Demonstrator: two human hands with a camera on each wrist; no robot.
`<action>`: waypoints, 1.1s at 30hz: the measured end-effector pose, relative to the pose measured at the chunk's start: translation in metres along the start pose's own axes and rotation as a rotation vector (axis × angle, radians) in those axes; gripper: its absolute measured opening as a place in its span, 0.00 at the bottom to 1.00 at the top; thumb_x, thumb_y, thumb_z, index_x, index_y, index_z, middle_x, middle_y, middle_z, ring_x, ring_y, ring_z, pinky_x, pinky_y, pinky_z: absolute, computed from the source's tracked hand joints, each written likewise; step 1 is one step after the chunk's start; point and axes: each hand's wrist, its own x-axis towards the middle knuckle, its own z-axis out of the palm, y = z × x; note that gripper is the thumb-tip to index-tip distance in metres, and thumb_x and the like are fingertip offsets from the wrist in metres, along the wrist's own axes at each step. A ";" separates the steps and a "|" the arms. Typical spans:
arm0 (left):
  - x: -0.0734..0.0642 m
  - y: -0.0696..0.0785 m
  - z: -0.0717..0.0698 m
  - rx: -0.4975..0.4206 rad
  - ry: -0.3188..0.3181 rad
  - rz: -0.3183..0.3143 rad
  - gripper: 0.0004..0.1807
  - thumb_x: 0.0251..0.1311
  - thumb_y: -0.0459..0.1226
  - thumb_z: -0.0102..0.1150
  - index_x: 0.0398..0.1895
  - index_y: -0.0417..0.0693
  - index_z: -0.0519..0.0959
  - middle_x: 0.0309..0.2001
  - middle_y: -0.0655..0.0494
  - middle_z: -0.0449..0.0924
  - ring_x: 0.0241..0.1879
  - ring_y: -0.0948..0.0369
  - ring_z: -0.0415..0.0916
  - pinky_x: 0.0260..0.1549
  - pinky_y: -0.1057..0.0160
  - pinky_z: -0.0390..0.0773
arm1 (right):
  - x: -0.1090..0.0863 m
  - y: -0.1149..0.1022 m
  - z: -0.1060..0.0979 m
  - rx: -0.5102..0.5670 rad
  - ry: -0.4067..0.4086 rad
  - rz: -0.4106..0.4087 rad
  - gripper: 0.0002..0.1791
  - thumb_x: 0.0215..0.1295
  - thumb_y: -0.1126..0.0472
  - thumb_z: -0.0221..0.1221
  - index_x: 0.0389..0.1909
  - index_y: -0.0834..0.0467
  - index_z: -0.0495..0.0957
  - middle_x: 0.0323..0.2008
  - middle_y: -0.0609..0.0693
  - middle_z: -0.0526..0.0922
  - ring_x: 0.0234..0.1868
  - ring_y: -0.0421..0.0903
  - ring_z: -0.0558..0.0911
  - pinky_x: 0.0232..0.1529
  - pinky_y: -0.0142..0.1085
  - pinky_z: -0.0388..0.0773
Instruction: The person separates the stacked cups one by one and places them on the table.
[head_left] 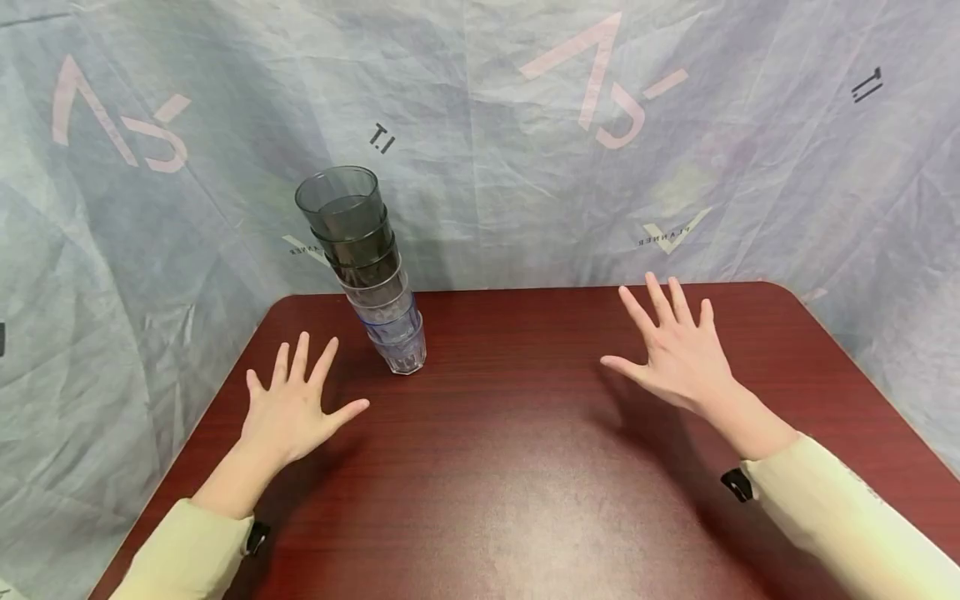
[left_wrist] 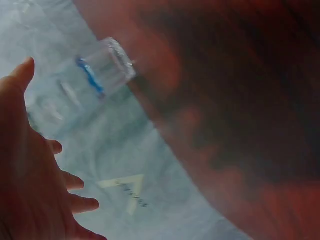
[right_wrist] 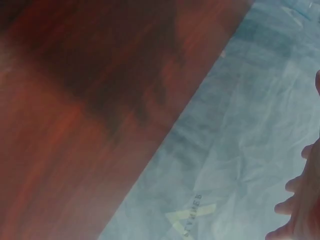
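A tall stack of nested clear plastic cups (head_left: 375, 287) stands toward the back left of the table, smoky dark cups on top and clearer ones below. The uppermost cup's mouth faces up. My left hand (head_left: 288, 412), fingers spread, hovers over the table to the left of the stack and nearer to me, holding nothing. Over the right side of the table my right hand (head_left: 678, 354) is likewise spread and holds nothing. In the left wrist view, the clear base of the stack (left_wrist: 112, 62) with a blue line shows beyond the left hand (left_wrist: 35, 175).
The reddish-brown table (head_left: 495, 467) has rounded far corners. Behind it and along both sides hangs a grey-blue cloth (head_left: 465, 150) with printed marks, close to the table's back edge. Shadows of both hands fall on the tabletop.
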 end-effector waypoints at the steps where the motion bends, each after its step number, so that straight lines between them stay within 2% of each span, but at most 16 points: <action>1: 0.002 -0.003 0.003 -0.011 -0.012 -0.008 0.58 0.51 0.77 0.42 0.78 0.57 0.43 0.75 0.36 0.40 0.71 0.34 0.40 0.53 0.21 0.40 | 0.003 -0.002 0.000 -0.001 -0.002 -0.002 0.53 0.57 0.26 0.53 0.77 0.48 0.47 0.75 0.61 0.43 0.74 0.63 0.43 0.61 0.71 0.42; 7: 0.023 -0.012 0.018 -0.131 -0.087 -0.056 0.61 0.51 0.77 0.44 0.78 0.55 0.37 0.75 0.35 0.34 0.71 0.33 0.37 0.52 0.20 0.38 | 0.021 -0.015 -0.002 0.001 0.003 -0.025 0.53 0.58 0.26 0.52 0.77 0.48 0.46 0.76 0.60 0.43 0.74 0.63 0.43 0.61 0.71 0.42; 12: 0.044 -0.010 0.027 -0.310 -0.168 -0.100 0.65 0.49 0.75 0.51 0.78 0.56 0.29 0.76 0.37 0.30 0.72 0.35 0.35 0.54 0.21 0.40 | 0.035 -0.029 -0.005 0.015 0.000 -0.043 0.53 0.59 0.26 0.51 0.77 0.48 0.46 0.76 0.58 0.41 0.75 0.61 0.41 0.62 0.70 0.42; 15: 0.056 -0.010 0.035 -0.524 -0.192 -0.099 0.67 0.50 0.69 0.59 0.77 0.56 0.25 0.76 0.40 0.28 0.73 0.38 0.35 0.60 0.27 0.44 | 0.044 -0.038 -0.008 0.015 0.009 -0.055 0.53 0.59 0.26 0.52 0.77 0.49 0.47 0.76 0.58 0.41 0.75 0.60 0.41 0.63 0.69 0.43; 19: 0.071 -0.009 0.045 -0.860 -0.205 -0.062 0.66 0.55 0.53 0.69 0.75 0.55 0.22 0.76 0.40 0.27 0.73 0.39 0.37 0.65 0.37 0.49 | 0.054 -0.051 -0.011 0.015 0.021 -0.071 0.53 0.58 0.25 0.51 0.77 0.48 0.46 0.76 0.57 0.42 0.74 0.60 0.43 0.63 0.68 0.44; 22: 0.078 -0.006 0.051 -1.015 -0.203 -0.038 0.65 0.56 0.42 0.70 0.75 0.54 0.22 0.75 0.37 0.29 0.72 0.38 0.41 0.66 0.39 0.49 | 0.060 -0.061 -0.013 0.025 0.020 -0.079 0.54 0.58 0.24 0.50 0.78 0.47 0.44 0.76 0.57 0.41 0.75 0.60 0.43 0.64 0.67 0.45; 27: 0.087 0.003 0.055 -1.147 -0.199 -0.021 0.63 0.54 0.32 0.70 0.75 0.48 0.26 0.75 0.36 0.37 0.72 0.39 0.45 0.67 0.42 0.51 | 0.068 -0.077 -0.012 0.059 0.020 -0.092 0.53 0.58 0.24 0.49 0.78 0.46 0.43 0.77 0.54 0.40 0.75 0.58 0.42 0.65 0.66 0.45; 33: 0.090 0.010 0.059 -1.178 -0.194 -0.015 0.57 0.53 0.29 0.70 0.73 0.41 0.35 0.73 0.32 0.44 0.71 0.38 0.47 0.66 0.42 0.53 | 0.077 -0.093 -0.007 0.122 0.043 -0.105 0.53 0.59 0.25 0.50 0.78 0.44 0.40 0.77 0.52 0.40 0.75 0.56 0.43 0.65 0.64 0.47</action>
